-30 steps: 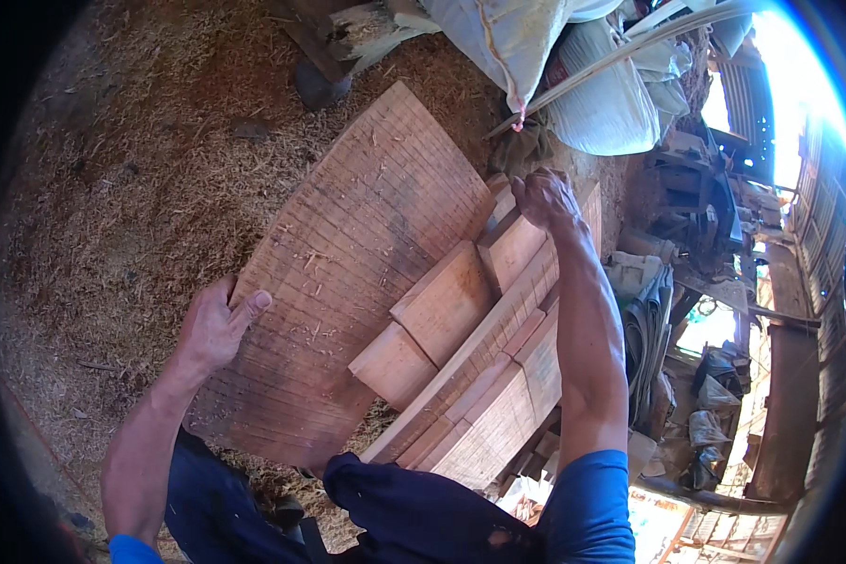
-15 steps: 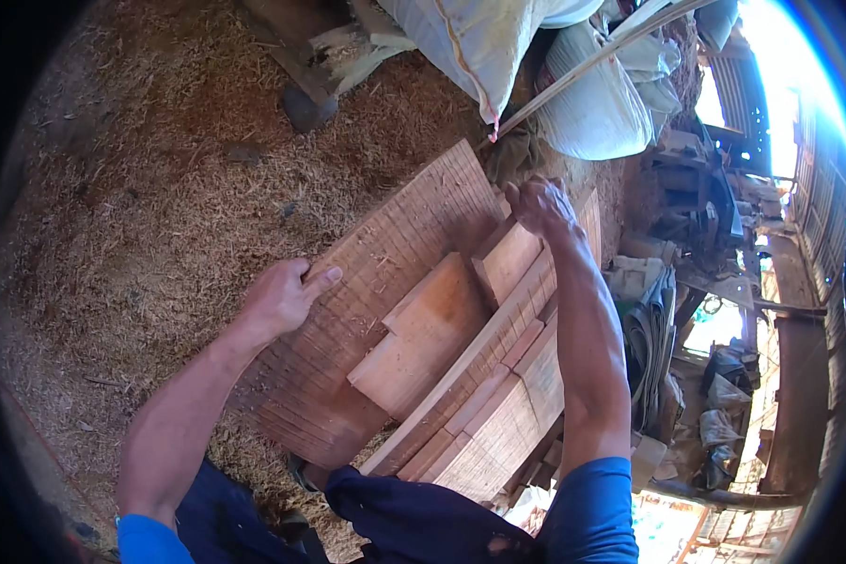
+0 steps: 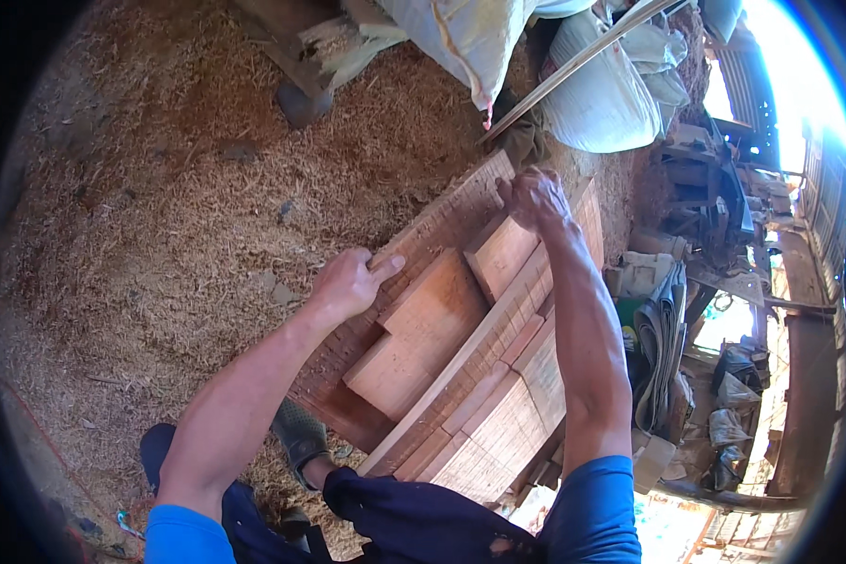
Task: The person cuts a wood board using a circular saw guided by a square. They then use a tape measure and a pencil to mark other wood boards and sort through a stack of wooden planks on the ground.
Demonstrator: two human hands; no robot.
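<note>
A wide wooden board [image 3: 446, 221] stands tilted on its long edge, dusted with sawdust. My left hand [image 3: 351, 282] is closed over its upper edge, thumb pointing right. At the board's far end, my right hand [image 3: 538, 199] is closed at its corner; some of the fingers are hidden. Between the board and a stack of planks [image 3: 517, 404] lie a notched wooden piece [image 3: 423, 338] and a smaller wooden block [image 3: 506, 252]. My right forearm crosses over part of the stack.
Wood shavings [image 3: 188, 235] cover the ground to the left. Full white sacks [image 3: 597, 94] and a long pole [image 3: 583, 66] are at the far side. Folded sheets [image 3: 660, 343] and other clutter lie to the right. My shoe [image 3: 299, 437] is close to the board's near end.
My left hand has moved right and slightly away from me, tipping the wide board steeper toward the loose wooden pieces. My right hand has stayed nearly in place.
</note>
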